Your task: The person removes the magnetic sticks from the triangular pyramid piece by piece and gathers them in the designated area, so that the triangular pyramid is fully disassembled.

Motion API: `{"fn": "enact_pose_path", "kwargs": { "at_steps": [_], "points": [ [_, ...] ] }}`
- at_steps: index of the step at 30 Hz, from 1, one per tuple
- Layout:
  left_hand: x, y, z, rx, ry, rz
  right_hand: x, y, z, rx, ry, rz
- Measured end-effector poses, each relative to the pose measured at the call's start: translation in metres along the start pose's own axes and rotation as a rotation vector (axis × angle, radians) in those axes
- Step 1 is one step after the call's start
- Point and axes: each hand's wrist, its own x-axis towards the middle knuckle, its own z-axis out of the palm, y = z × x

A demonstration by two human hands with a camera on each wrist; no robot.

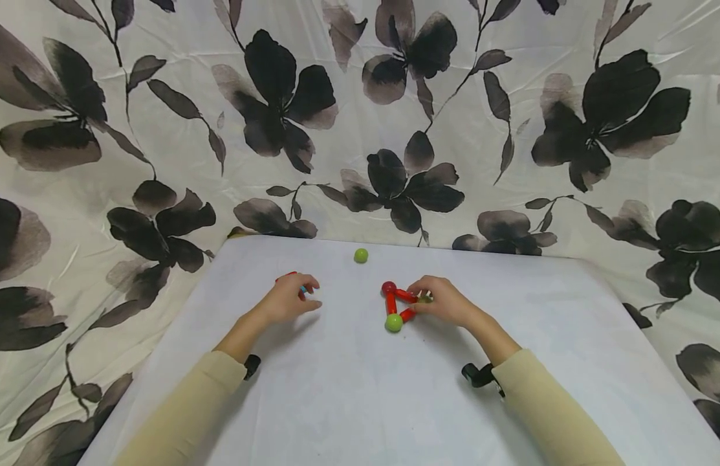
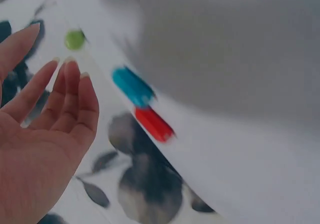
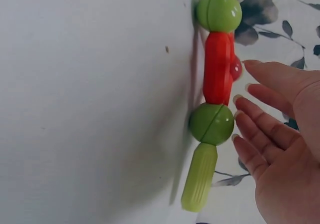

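My left hand [image 1: 286, 299] hovers over the left part of the table, its fingers bent loosely with a gap to the thumb. A blue rod [image 2: 133, 86] and a red rod [image 2: 154, 124] lie end to end near it. Beside my right hand [image 1: 447, 303] is a triangle of toy rods and balls: red rods [image 1: 391, 303], a red ball [image 1: 389, 288], a green ball [image 1: 394, 323] and another green ball [image 3: 212, 124]. A light green rod [image 3: 199, 178] extends from that second ball. The right fingertips are close to the triangle; nothing sits between them.
A loose green ball [image 1: 361, 255] lies near the far edge of the white-covered table [image 1: 348, 401]. Behind the table hangs a floral cloth [image 1: 336, 149]. Each wrist carries a small black camera.
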Motion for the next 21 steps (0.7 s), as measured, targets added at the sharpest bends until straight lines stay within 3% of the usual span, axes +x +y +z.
{"fn": "enact_pose_path", "kwargs": {
  "at_steps": [8,16,21],
  "points": [
    [0.009,0.03,0.032,-0.042,-0.148,0.001,0.0,0.0,0.009,-0.045,-0.042,-0.067],
    [0.02,0.048,0.054,-0.065,-0.221,0.034,0.003,-0.001,0.016,-0.18,-0.063,-0.128],
    [0.028,0.056,0.066,-0.091,-0.253,0.025,0.003,-0.003,0.018,-0.181,-0.053,-0.126]
  ]
}}
